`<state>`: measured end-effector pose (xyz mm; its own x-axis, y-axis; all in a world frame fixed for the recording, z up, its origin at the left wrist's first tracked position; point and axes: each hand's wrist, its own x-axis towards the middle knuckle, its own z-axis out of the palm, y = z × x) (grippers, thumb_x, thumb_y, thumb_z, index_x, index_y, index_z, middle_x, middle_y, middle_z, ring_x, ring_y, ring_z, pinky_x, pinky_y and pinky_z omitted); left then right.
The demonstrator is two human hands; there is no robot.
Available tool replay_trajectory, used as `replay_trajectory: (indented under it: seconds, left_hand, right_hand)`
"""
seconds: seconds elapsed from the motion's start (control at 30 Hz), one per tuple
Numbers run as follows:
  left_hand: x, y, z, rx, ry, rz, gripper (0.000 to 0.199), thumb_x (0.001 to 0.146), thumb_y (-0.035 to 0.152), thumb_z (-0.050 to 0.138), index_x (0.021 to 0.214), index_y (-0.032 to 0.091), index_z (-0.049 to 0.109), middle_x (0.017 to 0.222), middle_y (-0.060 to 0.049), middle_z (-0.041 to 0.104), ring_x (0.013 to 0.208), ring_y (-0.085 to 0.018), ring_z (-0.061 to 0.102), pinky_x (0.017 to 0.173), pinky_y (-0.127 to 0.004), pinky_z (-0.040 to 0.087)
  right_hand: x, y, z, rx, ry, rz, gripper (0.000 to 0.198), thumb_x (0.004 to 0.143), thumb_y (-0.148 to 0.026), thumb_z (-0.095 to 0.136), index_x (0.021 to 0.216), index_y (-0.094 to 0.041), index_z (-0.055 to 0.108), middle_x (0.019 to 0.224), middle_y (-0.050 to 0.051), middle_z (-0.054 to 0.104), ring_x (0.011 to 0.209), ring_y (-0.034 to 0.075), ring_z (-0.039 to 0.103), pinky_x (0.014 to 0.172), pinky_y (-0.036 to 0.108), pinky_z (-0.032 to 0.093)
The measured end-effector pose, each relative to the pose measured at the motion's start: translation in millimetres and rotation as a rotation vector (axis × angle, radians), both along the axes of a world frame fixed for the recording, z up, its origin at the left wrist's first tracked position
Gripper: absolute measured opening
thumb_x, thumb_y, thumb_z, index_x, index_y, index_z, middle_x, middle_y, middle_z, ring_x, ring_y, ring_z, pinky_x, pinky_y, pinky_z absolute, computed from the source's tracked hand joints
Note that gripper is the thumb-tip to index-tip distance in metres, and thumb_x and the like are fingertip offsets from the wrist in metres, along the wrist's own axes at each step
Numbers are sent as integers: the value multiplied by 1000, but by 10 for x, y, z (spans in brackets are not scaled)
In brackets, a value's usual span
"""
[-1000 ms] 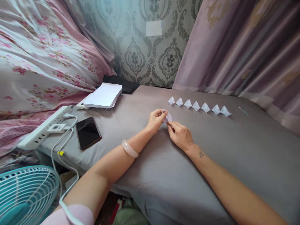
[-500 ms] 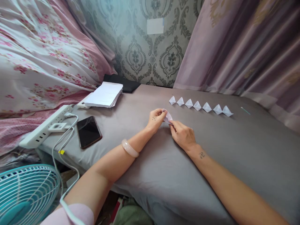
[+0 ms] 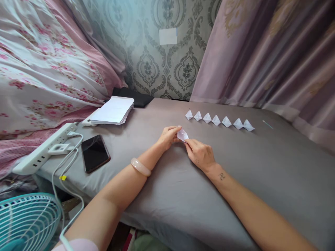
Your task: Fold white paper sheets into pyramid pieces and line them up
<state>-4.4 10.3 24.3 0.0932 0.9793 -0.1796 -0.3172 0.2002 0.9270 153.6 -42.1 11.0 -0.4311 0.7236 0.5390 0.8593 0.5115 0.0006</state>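
Between my hands is a small piece of folded white paper [image 3: 182,135], held above the grey cloth surface. My left hand [image 3: 169,137] pinches its left side between thumb and fingers. On its lower right corner, the fingertips of my right hand [image 3: 201,153] are closed. Beyond my hands a slanting row of several folded white paper shapes [image 3: 216,120] stands on the cloth, each with a pointed top. Part of the held paper is covered by my fingers.
A stack of white paper [image 3: 113,110] lies at the back left beside a black folded item [image 3: 141,98]. Nearer are a phone [image 3: 95,153], a white power strip [image 3: 43,153] with cables and a teal fan [image 3: 28,223]. A thin stick [image 3: 267,124] lies at the right.
The held paper has turned and now shows a flatter, more closed face. My left fingers have shifted their hold on it. The whole view has tilted slightly.
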Motion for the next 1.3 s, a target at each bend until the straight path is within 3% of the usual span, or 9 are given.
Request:
replay_trajectory:
  seconds: [0.23,0.37,0.5,0.6,0.73,1.03,1.17,1.3]
  left_hand:
    - [48,38,-126,109,101,17,23,81,33,63,78,10,65,64,-1,60,57,-9,54,58,-21,45]
    - [59,47,-135,142,168,-37,15,83,20,54,82,10,65,67,0,60,59,-8,54,58,-18,42]
    - [42,48,-149,188,264,-66,21,84,12,45,91,9,65,70,0,61,62,-8,56,60,-18,44]
    - [17,105,-241,264,398,-34,23,85,15,45,96,10,64,69,0,60,61,-10,56,59,-19,44]
    - [-21,197,-366,333,513,1,18,80,15,49,88,12,65,68,-1,62,62,-11,57,59,-20,46]
    - [-32,83,-147,108,221,-115,15,83,22,54,77,11,61,66,-1,59,60,-11,59,61,-24,53]
    - [-48,75,-145,110,236,-45,22,84,28,55,70,11,59,61,0,57,56,-11,57,58,-23,51]
    - [-99,140,-216,116,332,62,27,85,27,52,63,13,55,53,1,53,51,-11,55,52,-21,47]
  right_hand:
    - [-6,12,-15,-22,-12,21,29,98,-28,41,90,-20,67,77,2,68,69,14,62,59,29,28]
    - [5,22,-34,-65,4,-8,29,98,-28,42,88,-19,67,80,4,70,71,14,63,60,29,28]
    - [5,34,-50,-88,22,-17,28,97,-28,42,90,-20,68,82,4,71,73,15,64,60,29,28]
    - [-2,34,-53,-83,35,-8,28,97,-28,42,89,-20,68,82,4,72,72,15,63,59,29,28]
    - [-17,16,-45,-54,42,15,29,98,-29,42,88,-20,67,79,3,71,70,15,63,59,29,28]
    - [-44,17,-55,-47,57,60,29,99,-27,41,86,-19,66,77,3,69,71,13,63,61,27,31]
    - [-60,13,-32,-93,-22,101,32,99,-28,40,84,-19,66,75,3,68,74,14,62,63,26,33]
    - [-112,52,66,-197,-57,106,30,100,-28,38,100,-21,67,83,4,70,79,14,64,65,25,35]
